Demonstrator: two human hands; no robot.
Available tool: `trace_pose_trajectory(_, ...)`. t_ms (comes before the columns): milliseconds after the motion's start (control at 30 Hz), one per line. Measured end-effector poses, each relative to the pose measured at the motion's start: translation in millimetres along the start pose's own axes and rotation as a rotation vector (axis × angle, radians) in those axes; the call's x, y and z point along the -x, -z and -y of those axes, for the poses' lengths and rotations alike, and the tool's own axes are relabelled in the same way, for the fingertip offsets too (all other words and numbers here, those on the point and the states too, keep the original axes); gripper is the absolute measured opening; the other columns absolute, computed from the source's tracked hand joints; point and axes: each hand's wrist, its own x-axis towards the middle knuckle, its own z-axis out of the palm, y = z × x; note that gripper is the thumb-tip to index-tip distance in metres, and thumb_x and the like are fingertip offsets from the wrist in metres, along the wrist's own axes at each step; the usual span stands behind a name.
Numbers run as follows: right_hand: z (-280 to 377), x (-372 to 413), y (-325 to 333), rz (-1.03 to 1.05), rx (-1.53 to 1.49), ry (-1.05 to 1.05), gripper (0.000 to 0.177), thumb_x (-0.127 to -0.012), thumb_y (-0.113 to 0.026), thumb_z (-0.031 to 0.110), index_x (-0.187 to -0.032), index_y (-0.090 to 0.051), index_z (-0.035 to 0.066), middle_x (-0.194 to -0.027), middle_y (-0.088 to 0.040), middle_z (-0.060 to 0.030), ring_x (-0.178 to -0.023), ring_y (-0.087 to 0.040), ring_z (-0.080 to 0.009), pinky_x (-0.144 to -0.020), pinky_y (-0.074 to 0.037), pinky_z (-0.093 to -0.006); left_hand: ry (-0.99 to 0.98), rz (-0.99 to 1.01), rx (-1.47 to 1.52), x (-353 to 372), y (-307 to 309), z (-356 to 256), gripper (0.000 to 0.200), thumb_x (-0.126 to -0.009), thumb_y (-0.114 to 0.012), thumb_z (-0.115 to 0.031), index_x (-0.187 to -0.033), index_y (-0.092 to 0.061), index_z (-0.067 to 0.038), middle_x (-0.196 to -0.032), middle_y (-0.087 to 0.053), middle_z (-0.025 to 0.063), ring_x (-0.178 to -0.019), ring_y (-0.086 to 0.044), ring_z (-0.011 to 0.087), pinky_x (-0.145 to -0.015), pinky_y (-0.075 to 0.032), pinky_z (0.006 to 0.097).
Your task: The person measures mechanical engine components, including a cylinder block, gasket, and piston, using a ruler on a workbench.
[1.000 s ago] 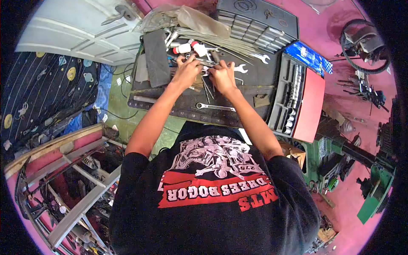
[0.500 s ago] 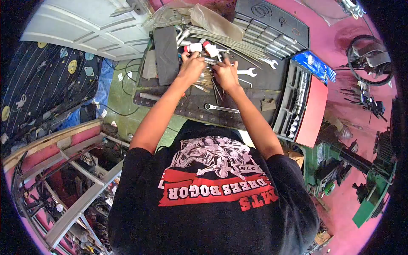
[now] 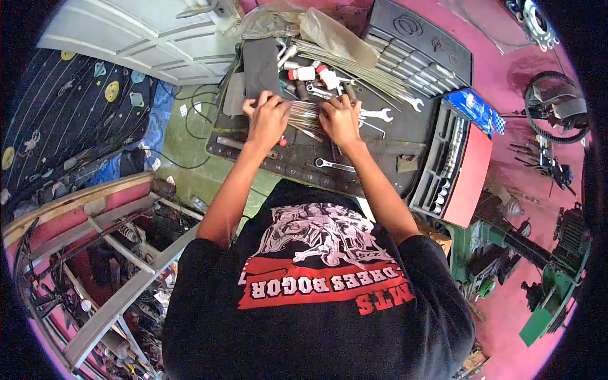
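Observation:
A bundle of thin metal rods (image 3: 305,120) lies on the dark bench mat between my two hands. My left hand (image 3: 269,119) curls its fingers at the left end of these rods, beside a dark flat slab (image 3: 261,66). At the other end, my right hand (image 3: 342,120) has its fingers bent down over the rods. Both sets of fingertips are partly hidden. Just beyond my hands are two white bottles with red caps (image 3: 304,74) and a combination wrench (image 3: 318,92). An open-end wrench (image 3: 377,114) lies right of my right hand, and a ratcheting wrench (image 3: 334,164) is nearer my body.
Long thin rods (image 3: 348,63) and crumpled plastic (image 3: 329,35) lie at the back. A compartmented organizer (image 3: 415,57) stands behind them. An open socket case (image 3: 437,158) borders the bench's right side. A metal frame (image 3: 126,272) is at lower left.
Both hands have come back toward my body, away from the tools by the bottles, and are now at the thin rods. The view has shifted slightly.

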Motion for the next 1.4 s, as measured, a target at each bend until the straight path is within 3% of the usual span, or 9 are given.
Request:
trace_pose_trajectory(100, 5, -4, -4, -0.044, 0.001, 0.045, 0.016, -0.084, -0.074, 0.023, -0.097, -0.076, 0.014, -0.1, -0.072, -0.0026, -0.109, -0.058, -0.0271, -0.096, -0.037, -0.0529, 0.046, -0.002, -0.022, 2, 1, 6, 0.014, -0.085, -0.072, -0.016, -0.097, -0.078, -0.016, -0.1, -0.07, -0.0042, -0.113, -0.057, 0.0183, -0.098, -0.028, 0.0544)
trace_pose_trajectory(233, 1, -23, -7, -0.089, 0.034, 0.037, 0.017, -0.084, -0.074, 0.024, -0.099, -0.077, 0.017, -0.098, -0.074, 0.0012, -0.109, -0.059, -0.0262, -0.096, -0.036, -0.054, -0.033, -0.022, 0.014, -20, -6, 10, 0.015, -0.086, -0.071, -0.016, -0.099, -0.078, -0.016, -0.1, -0.071, -0.0041, -0.112, -0.057, 0.0183, -0.097, -0.03, 0.0553)
trace_pose_trajectory(333, -4, -43, -6, -0.221, 0.116, -0.033, 0.019, -0.083, -0.074, 0.025, -0.102, -0.078, 0.02, -0.098, -0.075, 0.0029, -0.106, -0.059, -0.0243, -0.095, -0.035, -0.0573, -0.193, -0.004, -0.101, -46, -19, 10, 0.021, -0.083, -0.072, -0.016, -0.103, -0.078, -0.019, -0.105, -0.071, -0.0081, -0.114, -0.057, 0.0171, -0.096, -0.032, 0.0529)
trace_pose_trajectory(500, -22, -58, 2, -0.196, 0.257, -0.14, 0.023, -0.082, -0.075, 0.029, -0.104, -0.077, 0.022, -0.096, -0.074, 0.0041, -0.106, -0.058, -0.0238, -0.093, -0.036, -0.0589, -0.283, 0.045, -0.118, -97, -30, -2, 0.021, -0.085, -0.071, -0.017, -0.104, -0.077, -0.019, -0.106, -0.07, -0.0055, -0.115, -0.056, 0.0199, -0.096, -0.032, 0.0555)
trace_pose_trajectory(567, -37, -56, 5, -0.222, 0.293, -0.233, 0.025, -0.081, -0.075, 0.03, -0.104, -0.077, 0.021, -0.096, -0.073, 0.0044, -0.108, -0.058, -0.0242, -0.091, -0.036, -0.0597, -0.323, -0.038, -0.117, -115, -42, -3, 0.021, -0.085, -0.071, -0.019, -0.106, -0.076, -0.018, -0.104, -0.069, -0.0045, -0.116, -0.055, 0.0207, -0.096, -0.033, 0.0561)
trace_pose_trajectory(733, -72, -46, 23, -0.091, 0.382, -0.367, 0.047, -0.078, -0.077, 0.031, -0.124, -0.07, 0.02, -0.121, -0.069, 0.0023, -0.116, -0.056, -0.0261, -0.098, -0.035, -0.0648, -0.38, 0.075, -0.128, -146, -56, -12, 0.016, -0.087, -0.068, -0.017, -0.101, -0.074, -0.014, -0.107, -0.068, 0.0012, -0.119, -0.054, 0.0224, -0.097, -0.033, 0.0603)
trace_pose_trajectory(1000, -105, -43, 26, 0.019, 0.463, -0.393, 0.072, -0.077, -0.084, 0.035, -0.142, -0.057, 0.022, -0.129, -0.065, 0.0022, -0.126, -0.052, -0.0258, -0.102, -0.034, -0.0661, -0.395, 0.135, -0.174, -169, -77, -10, 0.016, -0.087, -0.068, -0.018, -0.101, -0.074, -0.015, -0.11, -0.069, -0.0012, -0.121, -0.055, 0.0221, -0.098, -0.033, 0.0583)
trace_pose_trajectory(1333, -109, -54, 24, 0.105, 0.473, -0.427, 0.069, -0.078, -0.083, 0.035, -0.14, -0.058, 0.019, -0.132, -0.063, 0.0008, -0.132, -0.048, -0.0264, -0.103, -0.034, -0.0684, -0.27, 0.184, -0.186, -180, -70, -8, 0.042, -0.083, -0.078, -0.028, -0.121, -0.07, -0.015, -0.126, -0.067, 0.0023, -0.127, -0.051, 0.0229, -0.1, -0.033, 0.0599)
trace_pose_trajectory(1400, -110, -58, 26, 0.097, 0.485, -0.392, 0.055, -0.078, -0.081, 0.032, -0.129, -0.063, 0.016, -0.124, -0.066, -0.0005, -0.128, -0.052, -0.0275, -0.099, -0.036, -0.066, -0.263, 0.24, -0.198, -185, -72, -7, 0.048, -0.082, -0.079, -0.03, -0.126, -0.067, -0.015, -0.128, -0.067, 0.0033, -0.128, -0.051, 0.0241, -0.101, -0.033, 0.0609)
